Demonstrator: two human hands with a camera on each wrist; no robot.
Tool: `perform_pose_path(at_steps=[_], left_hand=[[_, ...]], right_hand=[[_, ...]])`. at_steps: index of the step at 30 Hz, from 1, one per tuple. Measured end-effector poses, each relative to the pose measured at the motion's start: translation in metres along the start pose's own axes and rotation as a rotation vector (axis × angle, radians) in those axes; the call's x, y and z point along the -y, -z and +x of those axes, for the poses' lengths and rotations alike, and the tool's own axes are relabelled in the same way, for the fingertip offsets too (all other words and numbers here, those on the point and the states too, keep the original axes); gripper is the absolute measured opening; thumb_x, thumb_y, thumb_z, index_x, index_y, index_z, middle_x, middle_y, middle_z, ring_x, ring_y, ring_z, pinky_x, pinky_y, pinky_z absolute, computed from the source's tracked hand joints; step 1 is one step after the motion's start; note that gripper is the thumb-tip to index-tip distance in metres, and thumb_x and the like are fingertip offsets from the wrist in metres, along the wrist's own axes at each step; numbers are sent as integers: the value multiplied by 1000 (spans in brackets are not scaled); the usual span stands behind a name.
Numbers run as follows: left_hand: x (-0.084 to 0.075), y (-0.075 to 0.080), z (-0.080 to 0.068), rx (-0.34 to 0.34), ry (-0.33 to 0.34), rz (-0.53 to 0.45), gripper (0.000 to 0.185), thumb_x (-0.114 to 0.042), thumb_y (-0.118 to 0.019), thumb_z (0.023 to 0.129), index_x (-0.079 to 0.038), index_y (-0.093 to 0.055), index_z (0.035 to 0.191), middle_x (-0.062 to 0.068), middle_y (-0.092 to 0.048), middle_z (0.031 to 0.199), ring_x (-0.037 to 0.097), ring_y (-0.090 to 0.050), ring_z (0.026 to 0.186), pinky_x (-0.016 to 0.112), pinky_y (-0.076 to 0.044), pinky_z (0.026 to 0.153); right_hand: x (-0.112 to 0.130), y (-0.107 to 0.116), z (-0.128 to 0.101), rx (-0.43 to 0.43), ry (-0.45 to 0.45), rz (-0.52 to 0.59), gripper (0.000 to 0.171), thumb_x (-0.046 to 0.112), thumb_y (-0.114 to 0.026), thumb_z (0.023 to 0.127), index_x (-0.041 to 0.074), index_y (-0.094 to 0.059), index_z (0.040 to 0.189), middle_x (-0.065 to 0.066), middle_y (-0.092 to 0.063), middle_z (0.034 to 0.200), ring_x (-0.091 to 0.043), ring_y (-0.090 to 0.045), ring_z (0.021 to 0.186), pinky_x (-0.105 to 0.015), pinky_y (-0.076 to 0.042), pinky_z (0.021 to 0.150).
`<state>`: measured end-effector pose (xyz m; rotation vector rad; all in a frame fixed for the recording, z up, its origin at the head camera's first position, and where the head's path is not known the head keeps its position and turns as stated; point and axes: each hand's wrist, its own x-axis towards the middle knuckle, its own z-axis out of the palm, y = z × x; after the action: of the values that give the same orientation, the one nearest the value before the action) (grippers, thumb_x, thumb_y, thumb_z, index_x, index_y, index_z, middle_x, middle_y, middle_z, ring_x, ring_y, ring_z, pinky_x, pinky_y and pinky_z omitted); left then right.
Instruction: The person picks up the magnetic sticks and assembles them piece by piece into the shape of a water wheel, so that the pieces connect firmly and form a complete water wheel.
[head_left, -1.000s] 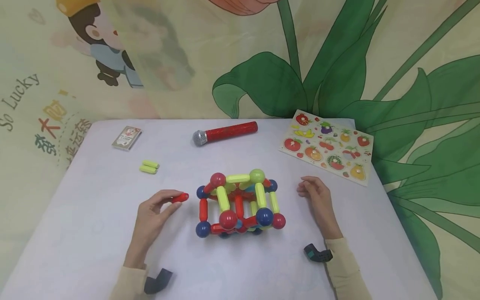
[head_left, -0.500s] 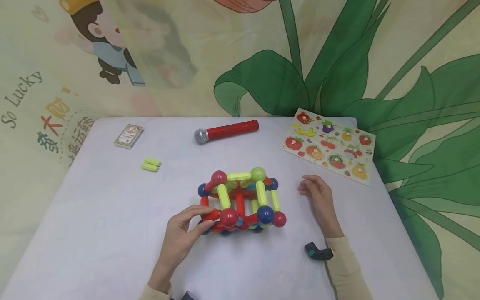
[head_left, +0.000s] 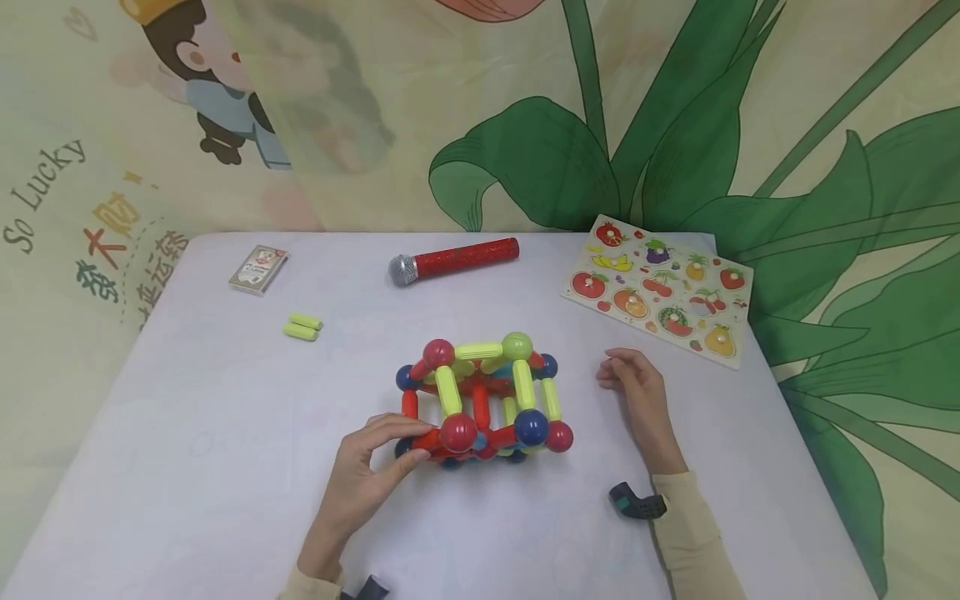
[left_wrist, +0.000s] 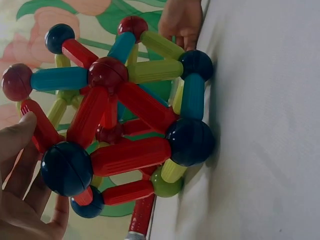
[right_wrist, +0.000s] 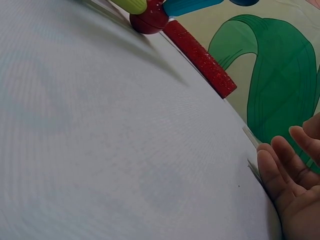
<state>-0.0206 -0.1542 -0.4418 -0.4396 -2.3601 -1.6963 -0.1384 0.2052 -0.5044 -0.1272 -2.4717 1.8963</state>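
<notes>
A left hand (head_left: 367,475) pinches a red rod (head_left: 426,439) on the toy frame (head_left: 480,400) in the middle of the table (head_left: 187,433).

The frame is a cage of smooth plastic balls and ribbed, round-ended sticks in red, yellow-green and blue, standing on a pale, matte tabletop. The left hand reaches in from the near side, thumb and fingertips closed on the red rod at the frame's near left corner beside a dark blue ball (left_wrist: 66,167). The right hand (head_left: 633,392) rests on its edge on the table just right of the frame, fingers loosely curled and holding nothing. Farther back lie a glittery red microphone (head_left: 453,259), two yellow-green sticks (head_left: 302,327) and a flat fruit puzzle (head_left: 660,287).
</notes>
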Motion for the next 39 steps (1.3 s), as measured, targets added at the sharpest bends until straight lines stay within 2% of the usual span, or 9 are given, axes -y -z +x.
perform_pose_path(at_steps=[6, 10, 15, 18, 21, 30, 33, 35, 39], left_hand=[[2, 4, 0, -14, -1, -43, 32, 2, -76, 78, -6, -69, 109, 3, -70, 105, 11, -61, 102, 22, -45, 95], [16, 28, 14, -128, -4, -31, 31, 8, -70, 81, 1, -66, 110, 10, -68, 108, 11, -61, 104, 22, -45, 97], [72, 85, 56, -289, 114, 230, 34, -1, -66, 88, -1, -60, 121, 13, -61, 121, 16, -54, 118, 30, -41, 103], [103, 114, 71, -224, 253, 418, 38, -5, -62, 92, -4, -54, 129, 17, -53, 132, 30, -44, 130, 46, -35, 109], [116, 133, 77, -126, 339, 556, 37, -3, -58, 92, -3, -53, 129, 20, -48, 135, 40, -39, 130, 56, -31, 108], [114, 145, 80, -62, 293, 832, 27, 1, -64, 86, 1, -64, 113, 26, -58, 119, 44, -47, 110, 58, -38, 92], [113, 141, 79, -99, 269, 760, 27, -2, -65, 88, 2, -64, 115, 25, -59, 113, 42, -51, 107, 55, -41, 92], [107, 135, 78, -150, 214, 677, 27, -3, -65, 89, 2, -63, 115, 21, -61, 110, 36, -54, 105, 44, -44, 95], [62, 105, 79, -235, 24, 442, 28, 2, -67, 86, 1, -65, 114, 15, -65, 105, 15, -58, 96, 18, -46, 88]], right_hand=[[-1, -1, 2, 4, 3, -10, 39, 33, -48, 101, 1, -54, 122, -11, -61, 102, -4, -62, 88, -14, -51, 80], [-1, 0, 2, 0, -11, -12, 40, 35, -48, 100, 2, -54, 123, -11, -61, 103, -6, -62, 89, -14, -52, 80], [-1, 3, 0, -28, -32, -8, 39, 36, -49, 100, 4, -54, 122, -7, -60, 103, -5, -62, 89, -13, -51, 79], [0, 3, -1, -25, -32, 5, 40, 35, -50, 100, 2, -53, 122, -6, -61, 101, -5, -62, 88, -13, -51, 79], [1, 1, -2, -11, -36, 15, 40, 34, -50, 100, 1, -53, 123, -5, -61, 100, -4, -62, 88, -14, -51, 80], [3, -2, -1, -17, -11, 17, 38, 31, -50, 100, 0, -55, 121, -15, -61, 102, -4, -62, 87, -16, -52, 79], [2, -1, -1, -21, -6, 7, 38, 31, -50, 100, 0, -55, 121, -15, -61, 103, -4, -62, 87, -15, -52, 79], [2, -2, 0, -21, -5, 5, 38, 31, -50, 100, 0, -55, 121, -14, -61, 102, -4, -62, 87, -15, -52, 79], [1, -1, 0, -24, -4, 18, 38, 31, -50, 100, -1, -55, 121, -14, -62, 102, -5, -63, 86, -16, -53, 78]])
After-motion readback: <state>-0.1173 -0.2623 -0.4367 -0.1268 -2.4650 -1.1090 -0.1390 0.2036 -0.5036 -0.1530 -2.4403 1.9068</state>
